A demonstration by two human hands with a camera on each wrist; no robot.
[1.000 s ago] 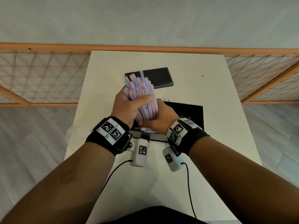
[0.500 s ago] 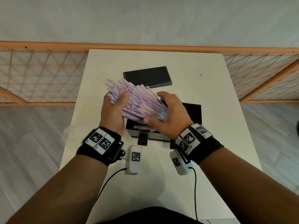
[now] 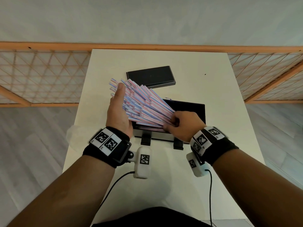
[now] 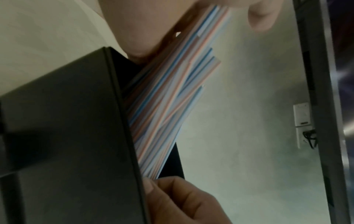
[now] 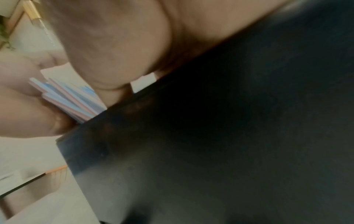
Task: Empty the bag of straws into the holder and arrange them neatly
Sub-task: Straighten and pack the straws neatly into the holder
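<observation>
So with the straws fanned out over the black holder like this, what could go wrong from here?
1. The straws are splayed, their far ends reaching left past the holder; some could slide out onto the table.
2. Only the right hand pinches the bundle's near end, while the left hand merely supports it with straight fingers, so loose outer straws may drop.
3. Lowered at this slant, they would likely settle crossed, not neat.
</observation>
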